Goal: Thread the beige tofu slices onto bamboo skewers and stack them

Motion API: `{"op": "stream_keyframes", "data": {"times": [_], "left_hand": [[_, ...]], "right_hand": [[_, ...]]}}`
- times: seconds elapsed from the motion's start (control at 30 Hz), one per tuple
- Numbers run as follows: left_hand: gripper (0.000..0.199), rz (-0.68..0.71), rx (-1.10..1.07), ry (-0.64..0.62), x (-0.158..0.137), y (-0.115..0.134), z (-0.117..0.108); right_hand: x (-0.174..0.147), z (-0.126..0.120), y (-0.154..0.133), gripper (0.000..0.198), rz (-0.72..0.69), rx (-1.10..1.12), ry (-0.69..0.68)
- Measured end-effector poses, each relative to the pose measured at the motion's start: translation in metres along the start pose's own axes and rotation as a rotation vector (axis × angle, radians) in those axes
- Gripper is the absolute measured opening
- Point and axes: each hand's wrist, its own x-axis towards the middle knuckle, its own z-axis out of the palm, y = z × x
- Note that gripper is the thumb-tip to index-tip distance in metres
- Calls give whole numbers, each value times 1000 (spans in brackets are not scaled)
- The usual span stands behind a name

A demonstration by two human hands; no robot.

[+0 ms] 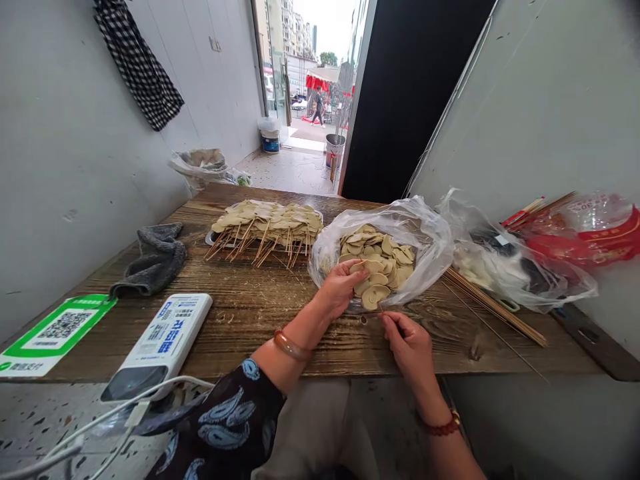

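Observation:
My left hand (pixel 341 287) pinches the top of a short row of thin, round beige slices (pixel 375 295), whose exact food kind I cannot tell. Below them, my right hand (pixel 409 341) closes its thumb and fingers on the lower end of a thin bamboo skewer (pixel 381 308). The row hangs over the front of an opened clear plastic bag (pixel 433 250). Inside that bag lies a heap of the same loose slices (pixel 367 239). To the left, finished-looking skewers of slices (pixel 270 223) are stacked on a metal tray, their bare sticks pointing toward me.
Loose bamboo skewers (pixel 500 310) lie right of the bag, beside another plastic bag (pixel 530 273) with mixed contents. At left are a dark grey cloth (pixel 155 257), a white boxy device (pixel 167 333) with a cable, and a green QR-code card (pixel 60 330). The wooden table (pixel 240 320) ends before my lap.

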Motion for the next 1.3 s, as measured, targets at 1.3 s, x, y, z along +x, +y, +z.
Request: {"op": "stream_keyframes", "data": {"times": [1.3], "left_hand": [[15, 490, 1914, -179, 6, -3, -16]], "right_hand": [[-6, 3, 4, 36, 242, 392, 316]]}}
